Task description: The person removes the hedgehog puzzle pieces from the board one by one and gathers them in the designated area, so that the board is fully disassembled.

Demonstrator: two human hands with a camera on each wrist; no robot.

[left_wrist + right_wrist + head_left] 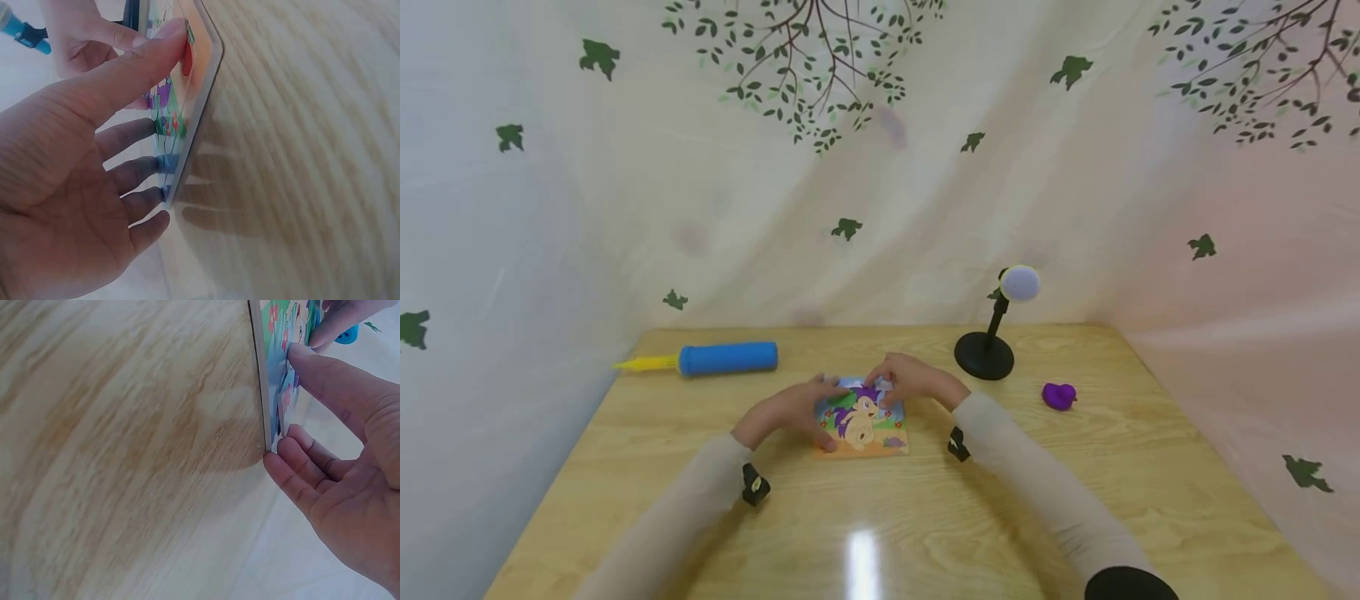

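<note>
A flat jigsaw puzzle (859, 423) lies on the table, showing a cartoon animal with purple spikes on an orange and green ground. My left hand (796, 408) rests over its left side. In the left wrist view, the left thumb (165, 47) and fairly straight fingertips touch the puzzle's surface (201, 69). At the puzzle's top right corner is my right hand (913, 379). The right wrist view shows a puzzle piece (286, 406) tilted a little off the board, pinched between the right thumb and fingers. Part of the picture is hidden under both hands.
A blue pump with a yellow nozzle (728, 358) lies at the back left of the wooden table (820, 533). Behind the right hand stands a round-headed lamp-like object on a black base (984, 356). A purple toy duck (1059, 397) sits farther right. Printed cloth (760, 250) hangs behind.
</note>
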